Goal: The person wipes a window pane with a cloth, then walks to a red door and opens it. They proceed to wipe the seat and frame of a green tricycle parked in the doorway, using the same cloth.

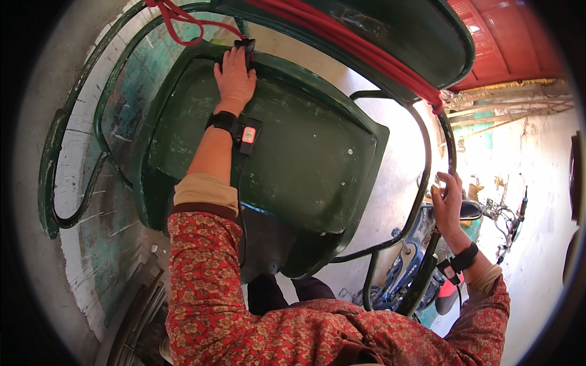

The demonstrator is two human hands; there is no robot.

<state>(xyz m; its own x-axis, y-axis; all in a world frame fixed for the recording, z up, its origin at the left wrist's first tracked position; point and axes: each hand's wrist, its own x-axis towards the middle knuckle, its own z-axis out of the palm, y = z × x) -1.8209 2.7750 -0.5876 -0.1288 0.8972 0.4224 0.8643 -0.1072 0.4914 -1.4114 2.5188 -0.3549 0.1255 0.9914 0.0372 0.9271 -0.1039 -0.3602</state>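
A worn green chair with a tubular metal frame fills the middle of the view. My left hand (236,82) lies at the rear edge of its seat (284,151), its fingers on a small black object (247,46) whose kind I cannot tell. Red cord (192,23) hangs in loops above this object. More red cord (348,39) runs across the green backrest (389,27) to the frame at the right. My right hand (447,201) is at the right armrest tube (446,132), thumb and fingers bent around it; how firmly it holds is unclear.
Close to the right armrest stands a blue motorcycle (407,270) with its handlebar (503,215) to the right. A stained wall (105,228) is behind the chair's left arm. Long curved items (142,315) lie at lower left. A red panel (508,41) is at upper right.
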